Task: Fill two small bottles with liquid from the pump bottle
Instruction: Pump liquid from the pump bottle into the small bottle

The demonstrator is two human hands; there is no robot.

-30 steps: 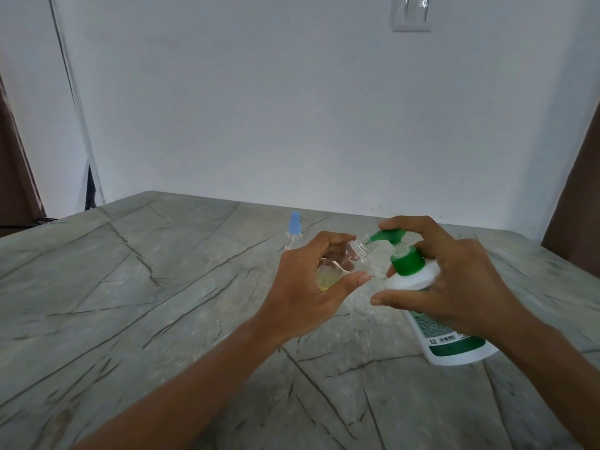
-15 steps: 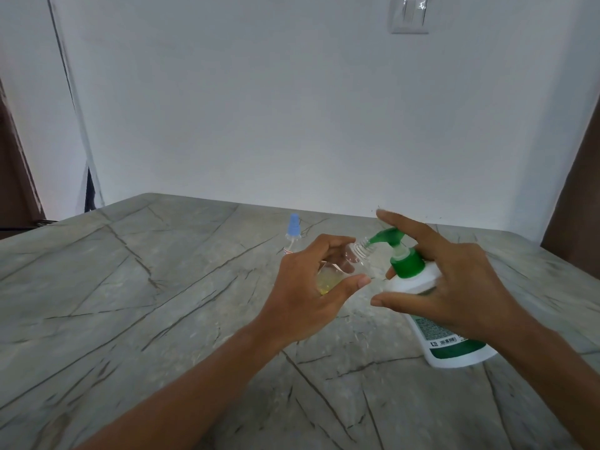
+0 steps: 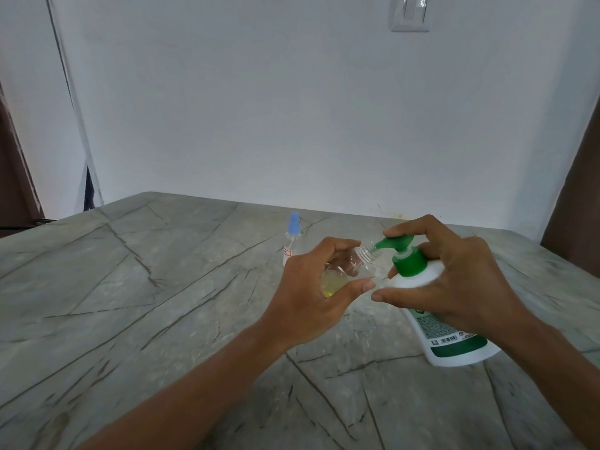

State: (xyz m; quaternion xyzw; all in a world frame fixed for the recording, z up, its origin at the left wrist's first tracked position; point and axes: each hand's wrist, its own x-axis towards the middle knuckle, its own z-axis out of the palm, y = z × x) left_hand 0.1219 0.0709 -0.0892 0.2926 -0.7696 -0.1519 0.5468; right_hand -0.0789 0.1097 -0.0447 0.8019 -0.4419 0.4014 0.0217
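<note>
The right hand, fingers clasping the pump bottle, presses its lifted forefinger down again, dosing the small bottle the left hand grips.

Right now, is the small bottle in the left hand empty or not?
Partly filled: the small bottle shows yellowish liquid at its lower end; near the neck it is clear.
</note>
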